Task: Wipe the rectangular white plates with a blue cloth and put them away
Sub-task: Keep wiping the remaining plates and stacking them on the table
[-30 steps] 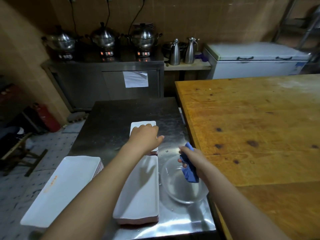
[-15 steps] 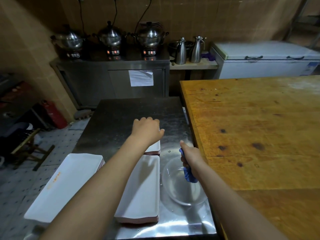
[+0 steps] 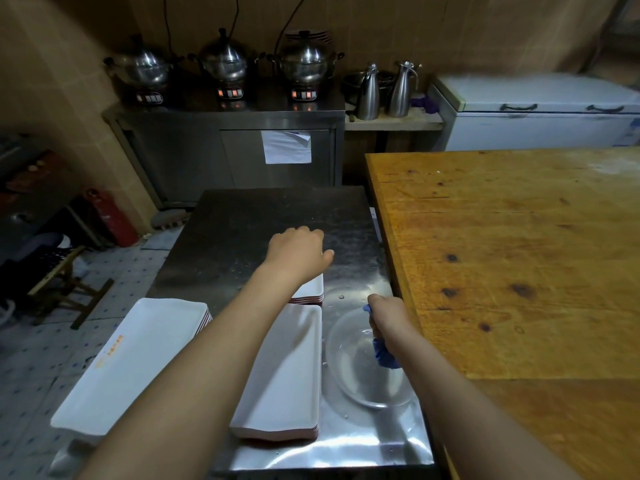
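While right hand (image 3: 388,317) grips blue cloth (image 3: 385,356), left hand (image 3: 298,252) covers far plates (image 3: 310,292), grip unclear; near plates (image 3: 287,368) lie lengthwise away.

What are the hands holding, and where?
Right hand grips the blue cloth round its middle. Left hand covers the far stack of white rectangular plates; grip unclear.

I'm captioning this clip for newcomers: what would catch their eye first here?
First, the left hand covering the far stack of white plates on the steel table, and the right hand gripping a blue cloth over a clear bowl. Then the big wooden table at right.
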`<state>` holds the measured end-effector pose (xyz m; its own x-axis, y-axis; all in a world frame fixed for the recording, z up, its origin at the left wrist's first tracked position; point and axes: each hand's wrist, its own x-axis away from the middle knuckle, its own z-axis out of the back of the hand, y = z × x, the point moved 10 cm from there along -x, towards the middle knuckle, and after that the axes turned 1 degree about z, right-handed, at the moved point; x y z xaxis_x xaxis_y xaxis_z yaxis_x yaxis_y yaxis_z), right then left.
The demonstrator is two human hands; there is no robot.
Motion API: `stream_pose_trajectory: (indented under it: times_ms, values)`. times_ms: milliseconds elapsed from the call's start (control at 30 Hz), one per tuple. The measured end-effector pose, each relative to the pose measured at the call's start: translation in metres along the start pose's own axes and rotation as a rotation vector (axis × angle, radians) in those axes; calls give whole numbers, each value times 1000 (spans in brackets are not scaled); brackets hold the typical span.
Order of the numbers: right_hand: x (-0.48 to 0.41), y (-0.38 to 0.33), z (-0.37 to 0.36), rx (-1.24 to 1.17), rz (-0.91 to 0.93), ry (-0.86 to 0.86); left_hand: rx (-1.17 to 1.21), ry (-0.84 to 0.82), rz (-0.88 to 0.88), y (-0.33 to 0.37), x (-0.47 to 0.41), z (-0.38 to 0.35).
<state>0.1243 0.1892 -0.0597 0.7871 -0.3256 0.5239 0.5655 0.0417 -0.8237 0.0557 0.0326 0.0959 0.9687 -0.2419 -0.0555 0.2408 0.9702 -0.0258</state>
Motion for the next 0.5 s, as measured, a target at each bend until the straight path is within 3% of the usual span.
stream_pose_trajectory:
  times_ms: [333, 433, 500]
  values:
    - [-10, 23, 12, -115, -88, 39, 72, -3, 67, -19, -3, -7]
    - [-9, 17, 2, -180, -76, -71, 71, 13, 68, -22, -4, -9]
    - [-4, 22, -8, -288, -167, -209, 72, 18, 74, -24, -4, -10]
